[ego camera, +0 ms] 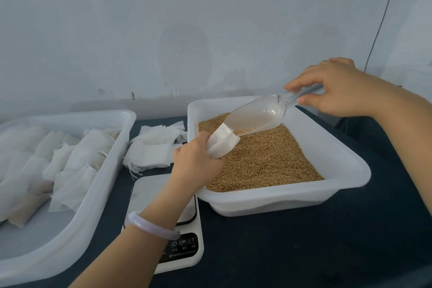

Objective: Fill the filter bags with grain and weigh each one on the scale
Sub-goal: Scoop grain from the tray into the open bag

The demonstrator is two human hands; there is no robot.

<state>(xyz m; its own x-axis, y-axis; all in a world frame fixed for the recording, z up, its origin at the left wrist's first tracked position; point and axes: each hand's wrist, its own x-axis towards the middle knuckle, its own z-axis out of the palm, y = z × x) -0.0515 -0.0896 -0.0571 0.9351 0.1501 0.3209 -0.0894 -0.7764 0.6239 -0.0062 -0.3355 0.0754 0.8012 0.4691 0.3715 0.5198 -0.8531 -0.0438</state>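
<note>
left hand [197, 163]: closed around white filter bag [222, 144], mouth of bag held open, above near-left part of grain
right hand [336, 87]: pinching handle of clear plastic scoop [254, 118] between thumb and fingers, over far-right corner of tray
scoop: tilted down to the left, lip touching bag mouth, a little grain at its low end
grain [264, 159]: tan, fills white tray [346, 170], right of centre on counter [280, 252]
scale [180, 238]: white digital, near centre, just left of grain tray, platform partly hidden under left forearm, button panel at near edge, nothing visible on platform
empty bags [154, 149]: loose white pile on counter, far of scale, between the two trays
filled bags [70, 159]: rows of plump white bags in left tray [77, 229], far half of it
bangle [153, 225]: pale, on left wrist
wall [163, 30]: pale blue, behind counter; thin dark cable [385, 14] at far right
</note>
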